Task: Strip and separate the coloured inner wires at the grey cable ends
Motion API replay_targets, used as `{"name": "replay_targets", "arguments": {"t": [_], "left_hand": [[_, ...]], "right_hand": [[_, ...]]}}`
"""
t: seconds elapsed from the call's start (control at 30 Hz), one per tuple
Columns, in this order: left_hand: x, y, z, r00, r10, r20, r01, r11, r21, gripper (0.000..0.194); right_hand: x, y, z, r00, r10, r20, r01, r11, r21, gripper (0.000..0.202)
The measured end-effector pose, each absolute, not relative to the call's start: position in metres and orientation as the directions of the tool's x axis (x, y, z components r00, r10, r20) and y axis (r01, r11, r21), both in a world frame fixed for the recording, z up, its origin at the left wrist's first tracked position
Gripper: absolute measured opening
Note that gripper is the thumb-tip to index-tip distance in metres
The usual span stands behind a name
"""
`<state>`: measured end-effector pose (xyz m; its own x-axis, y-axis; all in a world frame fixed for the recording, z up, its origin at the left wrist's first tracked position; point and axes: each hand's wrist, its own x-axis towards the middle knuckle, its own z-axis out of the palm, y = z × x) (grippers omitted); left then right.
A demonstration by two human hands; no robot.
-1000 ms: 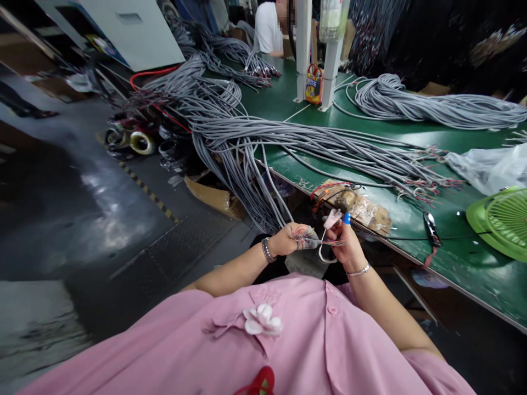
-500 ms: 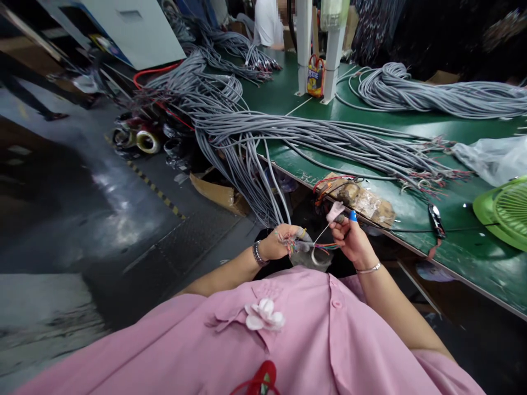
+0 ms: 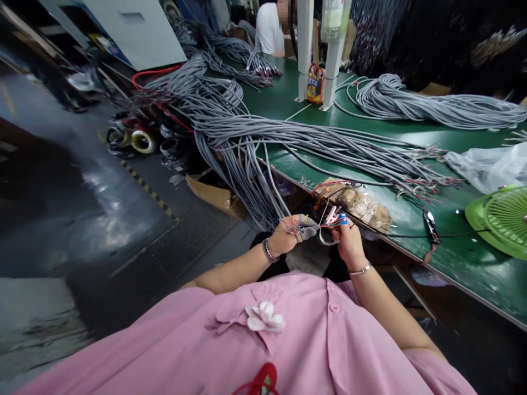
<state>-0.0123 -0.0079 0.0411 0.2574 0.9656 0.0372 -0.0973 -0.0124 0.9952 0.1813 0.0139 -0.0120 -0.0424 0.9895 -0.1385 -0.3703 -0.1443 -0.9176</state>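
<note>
My left hand (image 3: 288, 235), with grey coverings on its fingertips, is closed around a bundle of thin coloured wires (image 3: 326, 225) at a cable's stripped end. The wires run across to my right hand (image 3: 348, 241), whose fingers pinch them; one finger wears a blue cover. A small pink object (image 3: 330, 215), perhaps a clip or tool, sticks up at the right fingertips. Its exact kind is unclear. A pale curled strip (image 3: 326, 239) hangs between the hands.
Long grey cables (image 3: 304, 137) lie over the green table (image 3: 465, 236) and hang off its edge. A taped cardboard piece (image 3: 362, 208), a black-handled tool (image 3: 431, 226) and a green fan (image 3: 502, 219) are on the right. A person in white (image 3: 269, 27) is behind.
My hands have come closer together. My right hand has turned and now pinches the wires, which were stretched loose between the hands before. The pink object has moved slightly left.
</note>
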Motion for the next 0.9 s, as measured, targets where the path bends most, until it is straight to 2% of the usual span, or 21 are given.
{"name": "replay_targets", "arguments": {"t": [0.13, 0.33, 0.5, 0.63, 0.73, 0.9], "left_hand": [[-0.006, 0.002, 0.033, 0.287, 0.957, 0.032, -0.136, 0.008, 0.991, 0.042], [-0.001, 0.009, 0.015, 0.359, 0.933, -0.002, -0.130, 0.052, 0.990, 0.040], [0.000, 0.008, 0.014, 0.385, 0.923, -0.027, -0.118, 0.079, 0.990, 0.041], [0.000, 0.010, 0.010, 0.399, 0.916, -0.029, -0.082, 0.067, 0.994, 0.039], [-0.001, 0.008, 0.007, 0.426, 0.904, -0.024, -0.016, 0.034, 0.999, 0.035], [-0.012, 0.000, 0.002, 0.431, 0.903, 0.001, 0.205, -0.099, 0.974, 0.029]], "right_hand": [[0.177, 0.018, -0.014, -0.139, 0.970, -0.198, -0.438, -0.239, -0.867, 0.050], [0.174, 0.023, -0.006, -0.106, 0.969, -0.221, -0.441, -0.245, -0.863, 0.052], [0.169, 0.026, 0.004, -0.199, 0.928, -0.315, -0.562, -0.372, -0.739, 0.050], [0.167, 0.029, 0.005, -0.156, 0.944, -0.291, -0.642, -0.321, -0.696, 0.043], [0.166, 0.027, 0.002, -0.160, 0.948, -0.276, -0.669, -0.310, -0.675, 0.039], [0.166, 0.024, -0.010, -0.221, 0.901, -0.373, -0.657, -0.420, -0.626, 0.052]]}}
